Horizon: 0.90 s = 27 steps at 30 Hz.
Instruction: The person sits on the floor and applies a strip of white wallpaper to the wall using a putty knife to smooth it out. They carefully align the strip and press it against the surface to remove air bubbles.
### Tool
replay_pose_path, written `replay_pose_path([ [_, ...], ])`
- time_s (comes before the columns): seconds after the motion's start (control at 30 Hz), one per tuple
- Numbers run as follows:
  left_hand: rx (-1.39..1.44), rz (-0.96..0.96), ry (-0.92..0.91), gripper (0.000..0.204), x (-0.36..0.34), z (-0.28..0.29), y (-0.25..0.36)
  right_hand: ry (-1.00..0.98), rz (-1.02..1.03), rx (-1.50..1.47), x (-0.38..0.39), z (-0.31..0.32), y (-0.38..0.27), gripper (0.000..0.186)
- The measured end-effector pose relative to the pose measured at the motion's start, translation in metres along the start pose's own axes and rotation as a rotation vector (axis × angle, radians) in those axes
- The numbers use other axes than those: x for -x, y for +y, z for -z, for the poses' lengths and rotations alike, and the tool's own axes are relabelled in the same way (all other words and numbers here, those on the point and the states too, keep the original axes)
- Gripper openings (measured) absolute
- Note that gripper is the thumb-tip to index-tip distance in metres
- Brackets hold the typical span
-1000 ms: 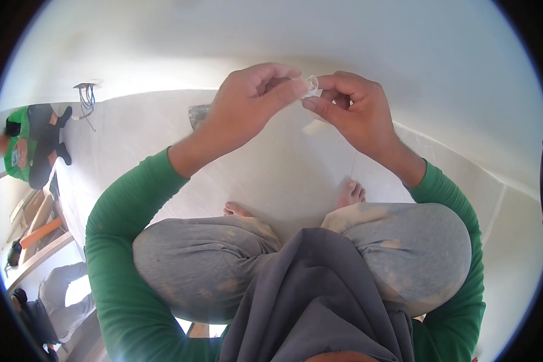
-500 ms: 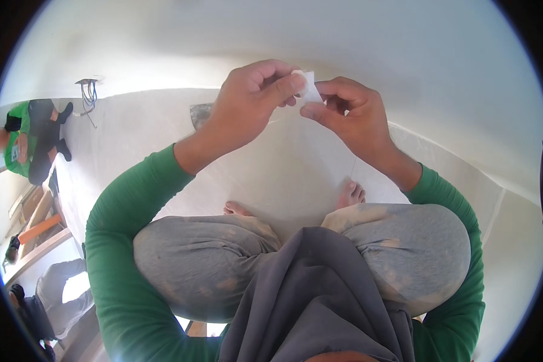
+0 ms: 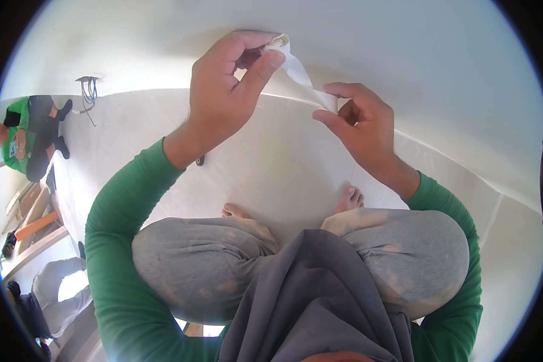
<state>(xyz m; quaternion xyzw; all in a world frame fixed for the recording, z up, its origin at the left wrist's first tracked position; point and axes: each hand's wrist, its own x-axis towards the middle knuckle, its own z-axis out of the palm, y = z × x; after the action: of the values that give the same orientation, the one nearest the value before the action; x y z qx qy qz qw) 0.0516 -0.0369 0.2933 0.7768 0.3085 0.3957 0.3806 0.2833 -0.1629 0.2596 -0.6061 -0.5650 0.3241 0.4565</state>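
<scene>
My left hand point(image 3: 226, 81), raised close to the wall, pinches a small roll of white tape point(image 3: 278, 42) between thumb and fingers. From the roll a twisted white strip point(image 3: 298, 72) runs down to the right. Its end is gripped between the thumb and forefinger of my right hand point(image 3: 363, 117), which is a little lower and nearer to me. Below my left wrist, the black and yellow end of some tool point(image 3: 200, 161) shows on the floor; the rest of it is hidden behind my hand and forearm.
A pale wall point(image 3: 368, 42) curves along the far side and meets the light floor point(image 3: 265, 163). Wires point(image 3: 88, 96) hang from an opening in the wall at left. One person point(image 3: 24, 136) in green sits far left; another point(image 3: 48, 295) is below, near planks point(image 3: 39, 250).
My left hand has moved up and left with the roll, away from my right hand. A length of tape now stretches between them. The grey blade seen earlier is now covered by my left hand.
</scene>
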Motion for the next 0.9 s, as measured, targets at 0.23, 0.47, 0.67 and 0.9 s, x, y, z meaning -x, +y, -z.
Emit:
replay_pose_path([
  [0.23,0.055,0.139,0.012,0.03,0.005,0.008,-0.001,-0.109,0.969,0.456,0.006,0.018,0.013,0.025],
  [0.47,0.164,0.241,0.028,0.028,0.007,0.008,0.001,-0.77,0.945,0.539,0.034,0.0,0.04,0.028],
  [0.67,-0.018,-0.099,-0.207,0.027,0.008,0.013,-0.01,-0.112,0.628,0.155,0.015,0.002,0.014,0.031],
  [0.9,0.078,0.07,-0.341,0.028,0.01,0.0,0.008,-0.075,0.099,-0.187,0.009,-0.012,0.002,0.024],
])
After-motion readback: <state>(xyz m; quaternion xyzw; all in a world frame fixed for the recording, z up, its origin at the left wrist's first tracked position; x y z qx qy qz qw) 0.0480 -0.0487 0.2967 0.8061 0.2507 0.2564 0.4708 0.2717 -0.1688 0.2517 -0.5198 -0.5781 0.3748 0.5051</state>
